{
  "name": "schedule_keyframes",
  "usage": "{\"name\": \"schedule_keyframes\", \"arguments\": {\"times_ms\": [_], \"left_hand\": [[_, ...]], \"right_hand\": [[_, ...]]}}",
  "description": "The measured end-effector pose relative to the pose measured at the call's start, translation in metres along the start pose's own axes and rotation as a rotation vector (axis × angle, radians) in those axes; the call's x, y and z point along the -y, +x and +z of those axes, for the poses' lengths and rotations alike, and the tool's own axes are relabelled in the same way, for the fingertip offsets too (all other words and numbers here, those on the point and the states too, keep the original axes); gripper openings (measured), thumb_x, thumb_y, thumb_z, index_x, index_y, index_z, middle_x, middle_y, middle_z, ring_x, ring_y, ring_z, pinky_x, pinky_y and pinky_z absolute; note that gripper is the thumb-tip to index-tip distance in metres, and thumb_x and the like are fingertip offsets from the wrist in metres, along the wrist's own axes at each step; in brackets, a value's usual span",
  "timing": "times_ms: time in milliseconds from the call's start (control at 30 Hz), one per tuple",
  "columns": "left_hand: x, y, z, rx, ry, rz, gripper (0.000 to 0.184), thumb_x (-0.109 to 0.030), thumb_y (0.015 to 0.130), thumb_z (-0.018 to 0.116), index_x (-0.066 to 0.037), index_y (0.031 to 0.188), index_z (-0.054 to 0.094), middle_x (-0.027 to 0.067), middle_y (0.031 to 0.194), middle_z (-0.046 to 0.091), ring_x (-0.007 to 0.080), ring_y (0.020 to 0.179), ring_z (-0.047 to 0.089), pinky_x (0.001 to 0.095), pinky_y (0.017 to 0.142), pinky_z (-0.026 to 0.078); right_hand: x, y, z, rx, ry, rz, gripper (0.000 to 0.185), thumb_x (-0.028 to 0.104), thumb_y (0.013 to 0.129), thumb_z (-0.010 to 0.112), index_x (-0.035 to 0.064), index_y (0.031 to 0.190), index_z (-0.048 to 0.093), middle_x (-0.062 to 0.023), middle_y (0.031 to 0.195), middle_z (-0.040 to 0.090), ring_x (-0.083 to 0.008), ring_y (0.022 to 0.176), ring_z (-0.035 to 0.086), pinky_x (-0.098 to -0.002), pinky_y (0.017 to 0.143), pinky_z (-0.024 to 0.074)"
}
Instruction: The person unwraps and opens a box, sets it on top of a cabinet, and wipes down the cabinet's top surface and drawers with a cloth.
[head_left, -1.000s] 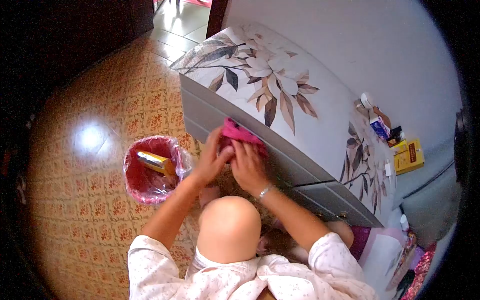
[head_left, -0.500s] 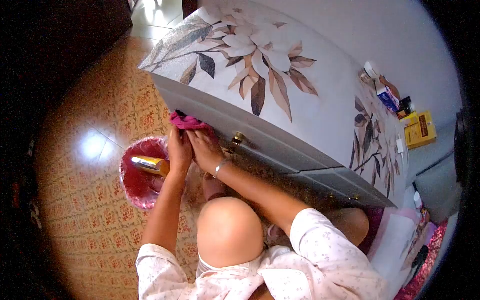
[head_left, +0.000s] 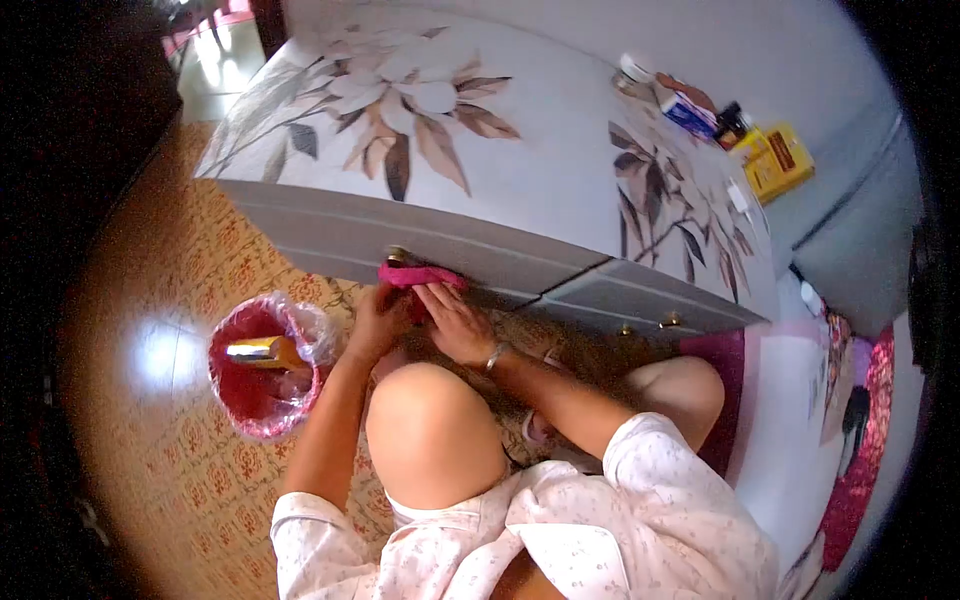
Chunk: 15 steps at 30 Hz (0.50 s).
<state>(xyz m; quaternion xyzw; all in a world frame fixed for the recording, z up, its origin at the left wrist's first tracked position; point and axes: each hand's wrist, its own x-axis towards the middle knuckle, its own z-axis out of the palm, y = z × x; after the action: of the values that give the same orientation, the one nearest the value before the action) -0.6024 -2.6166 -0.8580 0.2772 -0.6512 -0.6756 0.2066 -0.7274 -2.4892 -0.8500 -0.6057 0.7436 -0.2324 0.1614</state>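
A pink cloth [head_left: 422, 275] is bunched against the grey drawer front [head_left: 340, 237], just below a brass knob [head_left: 397, 255]. My left hand [head_left: 382, 318] is closed at the cloth's left end, its fingertips partly hidden by the fabric. My right hand [head_left: 455, 322], with a metal band at the wrist, presses on the cloth with its fingers held together. Above both hands lies the cabinet's white top [head_left: 560, 170] with its flower pattern.
A pink bin [head_left: 222, 385] lined with clear plastic holds a yellow packet [head_left: 265, 352], left of my knee. Small bottles and a yellow box [head_left: 778, 165] stand at the cabinet top's far right end. Two more brass knobs are on the right-hand drawers.
The view has shifted, and the cabinet now lies more level across it. My hands have moved with the cloth along the drawer front to just below the knob, which showed to their right before.
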Motion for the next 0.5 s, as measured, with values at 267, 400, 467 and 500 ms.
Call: {"name": "schedule_keyframes", "arguments": {"times_ms": [267, 400, 467, 500], "left_hand": [[-0.029, 0.014, 0.037, 0.508, -0.034, -0.186, 0.049, -0.017, 0.088, 0.067, -0.002, 0.131, 0.05, 0.0117, 0.129, 0.055, 0.0222, 0.12, 0.049, 0.0355, 0.103, 0.038], [-0.09, 0.013, 0.058, 0.643, 0.032, -0.27, 0.053, -0.019, 0.087, 0.068, -0.002, 0.133, 0.048, 0.0117, 0.133, 0.052, 0.024, 0.123, 0.047, 0.0366, 0.106, 0.035], [-0.085, 0.023, 0.062, 0.707, -0.073, -0.24, 0.054, -0.017, 0.089, 0.066, -0.001, 0.135, 0.045, 0.0114, 0.134, 0.052, 0.0226, 0.123, 0.047, 0.0364, 0.106, 0.035], [-0.103, 0.019, 0.063, 0.686, -0.052, -0.228, 0.055, -0.017, 0.089, 0.066, -0.001, 0.136, 0.044, 0.0119, 0.135, 0.051, 0.0226, 0.125, 0.046, 0.0363, 0.106, 0.035]], "right_hand": [[-0.046, -0.053, -0.02, -0.06, -0.046, 0.14, 0.066, 0.017, 0.082, 0.06, 0.0008, 0.141, 0.034, -0.0249, 0.141, 0.037, -0.0418, 0.131, 0.036, -0.0463, 0.109, 0.0325], [-0.037, -0.069, -0.048, -0.332, -0.161, 0.09, 0.059, 0.016, 0.08, 0.061, -0.0005, 0.133, 0.042, -0.0231, 0.131, 0.045, -0.0399, 0.122, 0.044, -0.0456, 0.103, 0.0381], [-0.023, -0.077, -0.077, -0.452, -0.247, 0.08, 0.058, 0.015, 0.078, 0.062, -0.0001, 0.131, 0.044, -0.0222, 0.127, 0.047, -0.0389, 0.118, 0.046, -0.0451, 0.102, 0.0396], [-0.019, -0.078, -0.087, -0.501, -0.258, 0.038, 0.057, 0.013, 0.077, 0.062, 0.0002, 0.129, 0.045, -0.021, 0.124, 0.047, -0.0383, 0.116, 0.047, -0.0444, 0.101, 0.0406]]}}
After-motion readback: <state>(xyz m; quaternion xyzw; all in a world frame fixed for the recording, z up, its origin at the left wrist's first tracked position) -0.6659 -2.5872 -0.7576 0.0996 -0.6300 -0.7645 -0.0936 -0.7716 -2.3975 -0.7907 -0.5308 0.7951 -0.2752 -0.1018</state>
